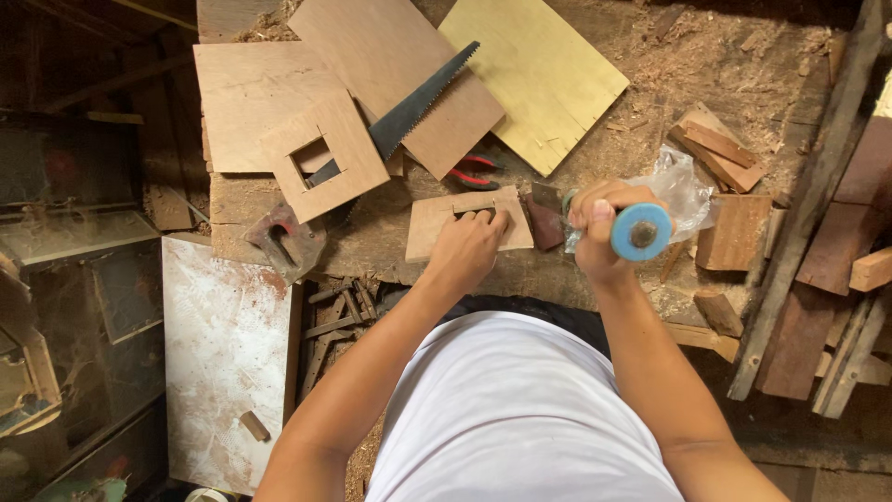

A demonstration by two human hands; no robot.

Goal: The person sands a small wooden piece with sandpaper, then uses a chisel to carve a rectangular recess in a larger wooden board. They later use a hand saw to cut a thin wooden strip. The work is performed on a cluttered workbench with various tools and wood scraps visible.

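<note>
My left hand (469, 246) presses down on a small plywood piece (435, 225) with a slot cut in it, lying at the near edge of the workbench. My right hand (599, 228) is closed around a tool with a round blue handle end (641, 231), held upright just right of the piece. The tool's working end is hidden below my fist. A small dark wood block (544, 223) lies between the two hands.
A handsaw (409, 113) rests on plywood sheets (251, 88); one square piece has a cut-out (325, 156). Red-handled pliers (474, 172), a yellowish board (539, 70), a plastic bag (683, 186) and wood offcuts (720, 153) lie on the sawdust-covered bench. A white panel (223, 353) stands lower left.
</note>
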